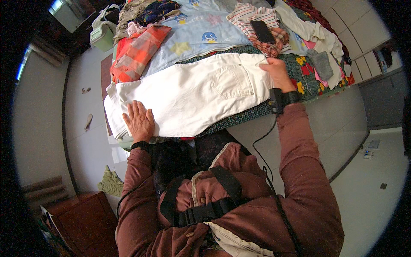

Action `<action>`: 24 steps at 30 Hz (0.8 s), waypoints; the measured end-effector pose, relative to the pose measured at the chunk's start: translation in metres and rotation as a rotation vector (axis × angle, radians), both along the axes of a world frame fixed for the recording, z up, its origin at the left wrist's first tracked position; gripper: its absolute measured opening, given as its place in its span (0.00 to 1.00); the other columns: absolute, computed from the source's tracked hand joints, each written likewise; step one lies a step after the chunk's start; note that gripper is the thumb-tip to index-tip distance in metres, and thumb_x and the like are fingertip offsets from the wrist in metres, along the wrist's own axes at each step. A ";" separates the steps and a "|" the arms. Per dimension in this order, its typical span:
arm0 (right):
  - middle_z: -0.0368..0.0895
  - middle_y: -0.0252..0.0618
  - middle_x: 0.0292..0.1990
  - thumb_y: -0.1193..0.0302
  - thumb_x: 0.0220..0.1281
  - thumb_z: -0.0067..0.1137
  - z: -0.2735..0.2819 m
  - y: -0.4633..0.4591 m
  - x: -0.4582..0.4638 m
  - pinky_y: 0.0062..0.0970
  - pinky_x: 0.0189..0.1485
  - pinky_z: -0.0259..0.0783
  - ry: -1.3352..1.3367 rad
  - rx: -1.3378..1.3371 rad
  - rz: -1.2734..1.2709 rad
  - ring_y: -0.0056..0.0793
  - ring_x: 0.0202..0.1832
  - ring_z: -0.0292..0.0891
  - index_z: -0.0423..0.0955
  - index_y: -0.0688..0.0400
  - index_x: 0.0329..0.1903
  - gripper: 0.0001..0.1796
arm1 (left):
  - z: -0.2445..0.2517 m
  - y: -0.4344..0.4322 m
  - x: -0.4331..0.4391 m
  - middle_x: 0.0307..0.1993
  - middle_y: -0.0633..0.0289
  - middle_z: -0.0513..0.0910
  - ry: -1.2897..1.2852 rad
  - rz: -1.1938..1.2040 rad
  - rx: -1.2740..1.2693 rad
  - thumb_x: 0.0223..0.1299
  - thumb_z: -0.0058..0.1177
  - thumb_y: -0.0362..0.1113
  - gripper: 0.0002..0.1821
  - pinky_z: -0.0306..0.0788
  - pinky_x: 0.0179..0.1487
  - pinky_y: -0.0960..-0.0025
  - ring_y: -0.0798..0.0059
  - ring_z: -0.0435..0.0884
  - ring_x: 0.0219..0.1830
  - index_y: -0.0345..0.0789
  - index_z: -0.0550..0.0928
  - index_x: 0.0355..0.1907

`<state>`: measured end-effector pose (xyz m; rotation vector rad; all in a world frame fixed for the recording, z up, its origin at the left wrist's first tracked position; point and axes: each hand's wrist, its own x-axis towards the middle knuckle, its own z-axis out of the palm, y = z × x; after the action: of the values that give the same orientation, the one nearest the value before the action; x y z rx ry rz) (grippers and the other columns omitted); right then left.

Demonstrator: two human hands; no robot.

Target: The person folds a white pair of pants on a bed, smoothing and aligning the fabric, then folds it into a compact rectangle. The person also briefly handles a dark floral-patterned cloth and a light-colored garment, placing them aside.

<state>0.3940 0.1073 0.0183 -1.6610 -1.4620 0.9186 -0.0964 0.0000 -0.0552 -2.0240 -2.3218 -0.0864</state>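
Observation:
White trousers [179,93] lie folded lengthwise across the near edge of the bed, a stitched back pocket facing up near the right end. My left hand [139,121] rests flat on the cloth near the left end, palm down with the fingers a little apart. At the waist end, my right hand [276,71] grips the edge of the trousers, thumb on top; its other fingertips are partly hidden. Beyond the trousers lie an orange checked garment [140,53] on the left and a striped garment [247,19] with a black phone [262,31] on it.
A light blue printed blanket [192,35] covers the bed's middle. White clothes [321,38] and a grey cloth [320,64] lie at the right. A wooden cabinet [85,221] stands lower left, near a green cloth [110,182] on the floor. A black cable [261,139] hangs from my right wrist.

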 end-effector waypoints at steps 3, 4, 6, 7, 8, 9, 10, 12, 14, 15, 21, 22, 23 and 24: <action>0.84 0.42 0.29 0.77 0.53 0.60 0.014 -0.018 -0.004 0.26 0.40 0.73 0.520 0.158 0.076 0.30 0.31 0.79 0.82 0.62 0.39 0.10 | -0.001 -0.001 0.000 0.73 0.52 0.58 0.013 0.005 0.008 0.71 0.32 0.53 0.34 0.33 0.75 0.41 0.54 0.47 0.77 0.31 0.63 0.70; 0.84 0.39 0.28 0.79 0.53 0.60 0.018 -0.024 -0.005 0.25 0.39 0.73 0.652 0.250 0.134 0.27 0.30 0.78 0.82 0.62 0.40 0.10 | -0.001 -0.001 0.001 0.73 0.52 0.58 0.020 0.004 0.015 0.71 0.32 0.53 0.34 0.33 0.75 0.41 0.54 0.47 0.77 0.31 0.63 0.70; 0.82 0.28 0.27 0.76 0.52 0.64 0.022 -0.028 -0.011 0.25 0.35 0.70 -0.298 0.169 0.089 0.21 0.27 0.73 0.82 0.62 0.35 0.06 | 0.000 -0.001 0.000 0.73 0.52 0.59 0.016 0.010 -0.012 0.70 0.33 0.53 0.34 0.33 0.75 0.41 0.54 0.47 0.77 0.31 0.63 0.70; 0.82 0.26 0.27 0.75 0.52 0.64 0.024 -0.030 -0.011 0.25 0.34 0.69 -0.528 -0.150 -0.076 0.20 0.27 0.72 0.82 0.62 0.33 0.05 | 0.000 0.000 0.000 0.73 0.52 0.59 0.019 0.006 0.007 0.70 0.33 0.53 0.34 0.33 0.75 0.41 0.54 0.47 0.77 0.31 0.63 0.70; 0.82 0.29 0.27 0.74 0.52 0.64 0.024 -0.032 -0.011 0.24 0.33 0.67 -0.087 -0.119 -0.108 0.19 0.26 0.70 0.81 0.62 0.31 0.04 | 0.000 0.000 0.000 0.73 0.52 0.59 0.010 0.005 0.012 0.70 0.33 0.53 0.34 0.34 0.75 0.41 0.54 0.48 0.77 0.31 0.63 0.70; 0.82 0.30 0.27 0.73 0.53 0.64 0.024 -0.032 -0.010 0.23 0.32 0.67 0.251 -0.012 -0.025 0.18 0.26 0.71 0.81 0.63 0.31 0.05 | 0.000 -0.001 -0.001 0.73 0.52 0.59 0.013 0.010 0.006 0.70 0.33 0.53 0.34 0.34 0.75 0.41 0.54 0.48 0.77 0.31 0.63 0.70; 0.82 0.30 0.27 0.73 0.53 0.64 0.024 -0.033 -0.008 0.24 0.32 0.68 0.501 0.022 0.034 0.19 0.26 0.71 0.81 0.63 0.31 0.06 | -0.001 -0.001 -0.001 0.73 0.52 0.59 0.016 -0.002 0.019 0.70 0.33 0.53 0.34 0.34 0.75 0.42 0.54 0.48 0.77 0.31 0.63 0.70; 0.84 0.32 0.31 0.72 0.55 0.63 0.023 -0.031 -0.002 0.23 0.37 0.71 0.530 0.016 0.020 0.20 0.29 0.74 0.82 0.64 0.36 0.08 | -0.002 -0.001 -0.001 0.73 0.51 0.59 0.009 -0.006 0.029 0.71 0.33 0.52 0.33 0.34 0.75 0.42 0.53 0.48 0.77 0.31 0.63 0.70; 0.85 0.34 0.38 0.73 0.60 0.59 0.024 -0.027 0.001 0.23 0.42 0.72 -0.141 -0.113 0.030 0.21 0.34 0.77 0.80 0.65 0.43 0.11 | -0.003 -0.001 -0.001 0.73 0.51 0.59 0.014 -0.007 0.032 0.71 0.33 0.52 0.33 0.35 0.75 0.42 0.53 0.48 0.77 0.31 0.64 0.69; 0.85 0.34 0.38 0.74 0.60 0.59 0.025 -0.026 0.001 0.24 0.43 0.72 0.027 -0.159 -0.024 0.21 0.34 0.78 0.80 0.65 0.44 0.11 | -0.003 -0.002 -0.001 0.73 0.51 0.59 0.011 -0.011 0.061 0.71 0.33 0.52 0.33 0.35 0.75 0.42 0.53 0.48 0.77 0.31 0.64 0.69; 0.85 0.36 0.41 0.75 0.61 0.60 0.029 -0.025 0.003 0.22 0.43 0.73 0.044 -0.066 -0.059 0.23 0.37 0.80 0.78 0.68 0.50 0.15 | -0.001 0.001 0.000 0.72 0.51 0.60 0.012 -0.009 0.034 0.71 0.33 0.52 0.33 0.35 0.75 0.41 0.53 0.49 0.77 0.31 0.63 0.70; 0.85 0.37 0.40 0.75 0.61 0.59 0.026 -0.025 0.007 0.23 0.42 0.73 0.296 -0.006 0.074 0.23 0.37 0.80 0.79 0.69 0.47 0.14 | 0.000 0.000 0.000 0.73 0.51 0.59 0.006 -0.011 0.044 0.71 0.33 0.52 0.33 0.35 0.75 0.41 0.53 0.49 0.77 0.31 0.63 0.70; 0.86 0.37 0.40 0.74 0.61 0.59 0.023 -0.024 0.011 0.23 0.41 0.73 0.578 0.064 0.223 0.24 0.37 0.80 0.80 0.69 0.44 0.12 | 0.001 -0.001 0.000 0.73 0.51 0.59 0.026 0.005 0.022 0.71 0.33 0.52 0.33 0.35 0.75 0.41 0.53 0.49 0.77 0.31 0.63 0.70; 0.86 0.40 0.39 0.72 0.60 0.60 0.015 -0.020 0.012 0.28 0.42 0.74 0.690 0.034 0.203 0.26 0.38 0.80 0.80 0.67 0.44 0.13 | 0.001 -0.001 0.001 0.73 0.51 0.59 0.016 0.000 0.015 0.71 0.33 0.53 0.34 0.33 0.75 0.42 0.53 0.48 0.77 0.31 0.63 0.70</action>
<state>0.4062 0.0874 0.0338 -1.0146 -1.1540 1.3948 -0.0956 -0.0009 -0.0539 -2.0101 -2.3048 -0.0870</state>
